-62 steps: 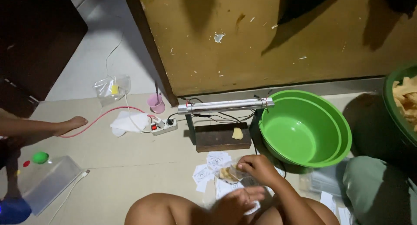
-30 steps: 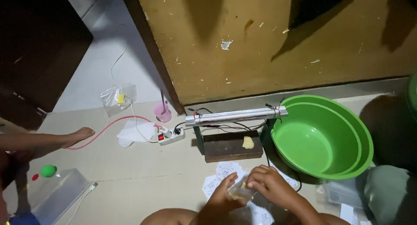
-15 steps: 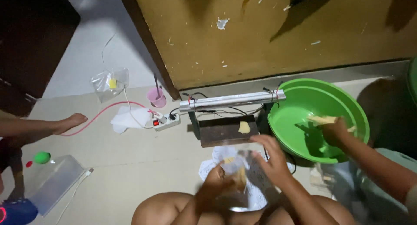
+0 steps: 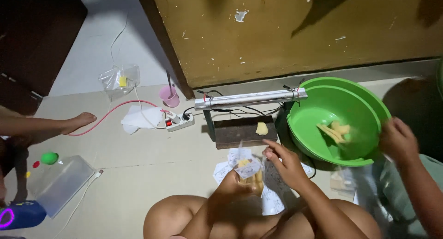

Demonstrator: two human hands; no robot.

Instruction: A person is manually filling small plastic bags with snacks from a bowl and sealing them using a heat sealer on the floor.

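My left hand (image 4: 230,186) grips a small clear plastic bag of yellow snack pieces (image 4: 251,174) with a white paper label inside, held upright above my knees. My right hand (image 4: 286,163) pinches the bag's upper right edge, fingers partly spread. Just beyond the bag stands a metal bar sealer (image 4: 249,99) on a dark wooden block (image 4: 240,133), with one yellow snack piece (image 4: 261,128) lying on the block. White paper labels (image 4: 226,170) lie scattered on the floor under the bag.
A green basin (image 4: 364,107) at right holds a few yellow snack pieces (image 4: 334,130); another person's hand (image 4: 398,139) hovers by its rim. A power strip (image 4: 179,122), pink cup (image 4: 169,96), clear lid (image 4: 64,183) and someone's foot (image 4: 76,123) are at left.
I lifted the bag off the floor and turned it upright in both hands. Another person's hand reached into the green basin, left snack pieces there, then drew back to the right.
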